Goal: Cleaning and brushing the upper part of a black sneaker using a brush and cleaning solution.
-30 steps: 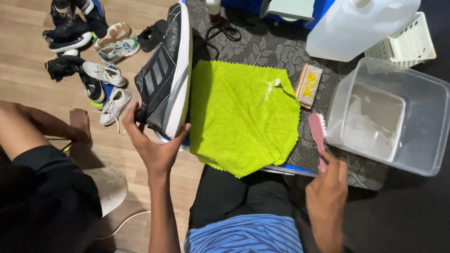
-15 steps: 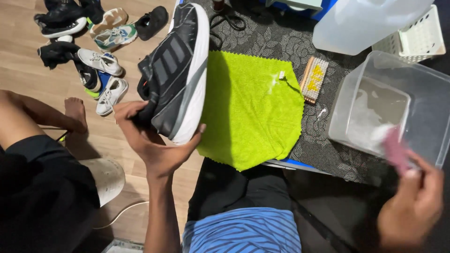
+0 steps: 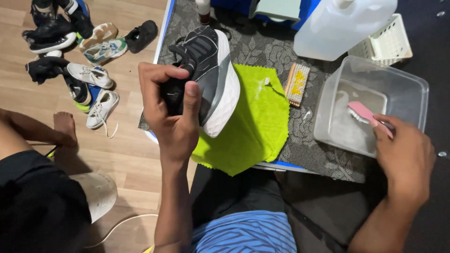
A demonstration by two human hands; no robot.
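Left hand [image 3: 171,115] clamps the black-and-grey sneaker [image 3: 206,77], its thick white sole tilted up, above the lime-green cloth [image 3: 255,124] on the bench [image 3: 272,51]. Right hand [image 3: 405,157] grips a pink brush [image 3: 368,115], bristles down inside the clear plastic tub [image 3: 403,89].

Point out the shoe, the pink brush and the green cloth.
shoe [image 3: 213,70]: head view, on its dark side panel.
pink brush [image 3: 363,111]: head view, on its pink back.
green cloth [image 3: 260,117]: head view, on its middle.
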